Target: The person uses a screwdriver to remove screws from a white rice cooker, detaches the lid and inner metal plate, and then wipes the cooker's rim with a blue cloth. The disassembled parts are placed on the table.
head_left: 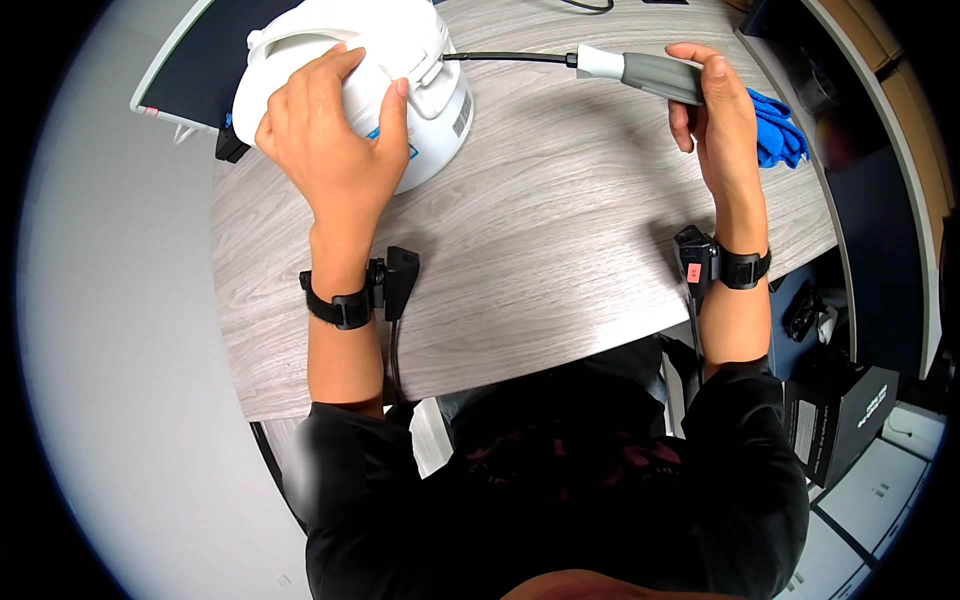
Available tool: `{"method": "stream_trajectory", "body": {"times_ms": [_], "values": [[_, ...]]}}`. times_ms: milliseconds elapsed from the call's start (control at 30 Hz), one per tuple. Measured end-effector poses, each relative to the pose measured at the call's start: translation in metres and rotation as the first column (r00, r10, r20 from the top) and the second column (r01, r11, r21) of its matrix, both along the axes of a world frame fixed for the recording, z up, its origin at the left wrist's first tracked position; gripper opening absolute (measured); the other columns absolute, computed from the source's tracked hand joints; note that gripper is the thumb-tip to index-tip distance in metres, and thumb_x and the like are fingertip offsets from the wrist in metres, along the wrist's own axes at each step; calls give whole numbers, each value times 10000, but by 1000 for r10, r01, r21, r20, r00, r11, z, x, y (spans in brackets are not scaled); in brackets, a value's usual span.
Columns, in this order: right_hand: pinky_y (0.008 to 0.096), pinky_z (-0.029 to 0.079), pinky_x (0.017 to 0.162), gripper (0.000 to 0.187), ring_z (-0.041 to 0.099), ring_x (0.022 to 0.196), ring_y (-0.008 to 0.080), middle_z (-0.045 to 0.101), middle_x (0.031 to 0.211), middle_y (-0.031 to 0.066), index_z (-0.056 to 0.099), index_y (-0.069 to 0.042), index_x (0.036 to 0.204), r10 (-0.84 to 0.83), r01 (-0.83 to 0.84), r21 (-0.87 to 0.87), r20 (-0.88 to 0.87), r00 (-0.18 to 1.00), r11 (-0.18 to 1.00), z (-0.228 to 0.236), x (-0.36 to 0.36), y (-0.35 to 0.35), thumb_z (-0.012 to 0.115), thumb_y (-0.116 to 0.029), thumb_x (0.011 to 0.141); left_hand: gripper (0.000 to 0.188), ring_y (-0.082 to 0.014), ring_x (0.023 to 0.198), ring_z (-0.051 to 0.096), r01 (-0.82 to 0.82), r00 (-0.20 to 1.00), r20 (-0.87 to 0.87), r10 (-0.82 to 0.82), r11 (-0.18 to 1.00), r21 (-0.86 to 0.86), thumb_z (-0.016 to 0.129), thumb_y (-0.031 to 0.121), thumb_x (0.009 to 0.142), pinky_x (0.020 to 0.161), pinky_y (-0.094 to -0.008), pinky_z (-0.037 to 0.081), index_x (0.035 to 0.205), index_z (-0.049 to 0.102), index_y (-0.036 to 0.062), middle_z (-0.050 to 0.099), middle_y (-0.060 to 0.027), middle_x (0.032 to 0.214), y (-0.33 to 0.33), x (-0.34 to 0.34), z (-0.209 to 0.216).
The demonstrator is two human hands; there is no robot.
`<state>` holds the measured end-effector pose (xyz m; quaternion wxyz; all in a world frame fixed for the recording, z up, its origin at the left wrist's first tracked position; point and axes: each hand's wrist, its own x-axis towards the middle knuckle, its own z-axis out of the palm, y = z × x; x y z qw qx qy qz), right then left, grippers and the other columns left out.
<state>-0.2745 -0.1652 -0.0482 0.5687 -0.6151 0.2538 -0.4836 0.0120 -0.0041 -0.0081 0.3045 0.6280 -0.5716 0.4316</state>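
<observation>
A white plastic bucket [440,140] with a lid and a carry handle stands at the far left of the table. Over its lid lies my left hand [335,135], fingers bent and thumb apart, gripping the lid's near side. My right hand [725,115] holds a screwdriver [650,76] by its grey and white handle, with thumb and fingers around the end. The long black shaft points left, level above the table. Its tip meets the bucket's upper right side, by a white tab under the lid's rim; how deep it reaches there is hidden.
A crumpled blue cloth [780,130] lies beyond my right wrist. A dark screen [200,65] stands behind the bucket at the left. The wood-grain table [540,250] ends near my body. A black box [840,425] sits low at the right. Cabled black devices are strapped to both wrists.
</observation>
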Motion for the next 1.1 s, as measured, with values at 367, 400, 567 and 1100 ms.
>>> {"method": "stream_trajectory", "body": {"times_ms": [367,400,567,1100], "values": [[209,369,469,515,538,541,62,574,683,14,623,-70,1208,12,-12,6,-35,999,1000,-1,-1,-2,543,-537,1008,466,-250,1094,556,-27,998,-64,30,998,48,804,329,772,937,-397,328,1182,680,144,655,-64,1178,4,-11,8],[208,361,462,539,532,540,59,579,693,19,618,-66,1210,64,-60,45,-94,993,997,3,-4,-4,529,-558,1009,446,-256,1110,551,-22,999,-44,24,998,59,805,317,772,943,-402,332,1172,690,155,645,-73,1196,4,-13,9],[195,343,452,442,534,563,60,614,804,22,595,-46,1252,13,-13,-1,94,996,1000,-3,4,-1,736,-284,907,330,-282,1162,546,65,996,44,-73,983,172,807,227,772,955,-428,370,1092,737,189,613,-108,1265,3,-25,24],[220,476,513,319,618,634,100,621,964,53,635,-15,1147,65,-73,25,232,971,997,-5,10,0,754,-190,908,119,-260,1076,583,-49,954,292,-64,929,366,764,129,791,809,-384,453,905,791,149,663,-45,1193,-29,-34,42]]}}
